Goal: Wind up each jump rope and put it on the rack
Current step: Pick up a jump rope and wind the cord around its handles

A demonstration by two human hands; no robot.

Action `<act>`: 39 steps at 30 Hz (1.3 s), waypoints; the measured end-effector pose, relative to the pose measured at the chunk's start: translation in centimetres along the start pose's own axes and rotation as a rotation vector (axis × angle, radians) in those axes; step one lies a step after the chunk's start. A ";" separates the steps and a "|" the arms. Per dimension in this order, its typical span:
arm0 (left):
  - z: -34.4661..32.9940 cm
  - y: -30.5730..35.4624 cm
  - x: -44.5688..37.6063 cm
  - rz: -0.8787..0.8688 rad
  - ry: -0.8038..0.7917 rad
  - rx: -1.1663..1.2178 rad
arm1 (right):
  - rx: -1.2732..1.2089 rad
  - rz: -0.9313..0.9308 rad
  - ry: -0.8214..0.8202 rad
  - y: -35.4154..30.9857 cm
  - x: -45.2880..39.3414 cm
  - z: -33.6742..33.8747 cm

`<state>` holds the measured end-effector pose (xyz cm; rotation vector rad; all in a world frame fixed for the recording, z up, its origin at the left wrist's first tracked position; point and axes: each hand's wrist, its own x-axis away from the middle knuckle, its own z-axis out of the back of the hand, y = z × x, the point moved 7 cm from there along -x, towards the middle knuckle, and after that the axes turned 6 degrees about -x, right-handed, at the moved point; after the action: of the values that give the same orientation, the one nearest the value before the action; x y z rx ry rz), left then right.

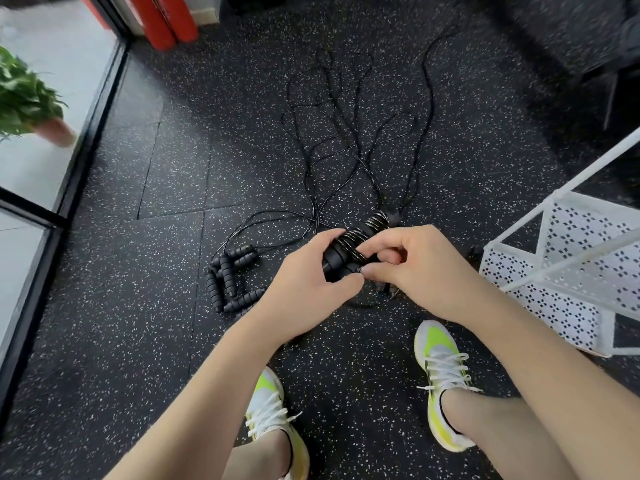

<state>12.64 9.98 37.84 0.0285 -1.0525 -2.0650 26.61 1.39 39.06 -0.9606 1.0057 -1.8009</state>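
Black jump rope (360, 237), cord wound round its handles, beside white rack (568, 271).

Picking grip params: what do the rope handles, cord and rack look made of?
Handles on the floor: matte black, ribbed rings, probably foam or soft rubber.
Cord: thin, glossy black, looks like plastic-coated cable; core not visible.
Rack: white perforated sheet with thin tubes, likely painted metal.
Both hands, left hand and right hand, grip the wound rope.

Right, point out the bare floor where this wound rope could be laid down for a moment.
Free: the floor between the window frame and the loose cords, and the patch left of the left shoe. Crowded: the pile of handles, the cords ahead, and the white rack on the right.
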 end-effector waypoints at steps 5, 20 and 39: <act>-0.6 0.2 0.2 -0.031 -0.021 -0.065 | 0.322 -0.082 -0.004 0.5 0.4 -0.8; 0.5 -0.9 -0.2 0.027 -0.024 0.129 | 0.529 0.157 0.078 -2.2 1.8 -2.2; -0.6 -1.0 -0.6 0.115 0.056 0.708 | 0.163 0.224 0.189 -1.6 1.4 -0.9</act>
<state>12.62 10.32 36.52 0.3700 -1.6534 -1.4908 24.79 0.85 40.45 -0.5623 1.0201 -1.7756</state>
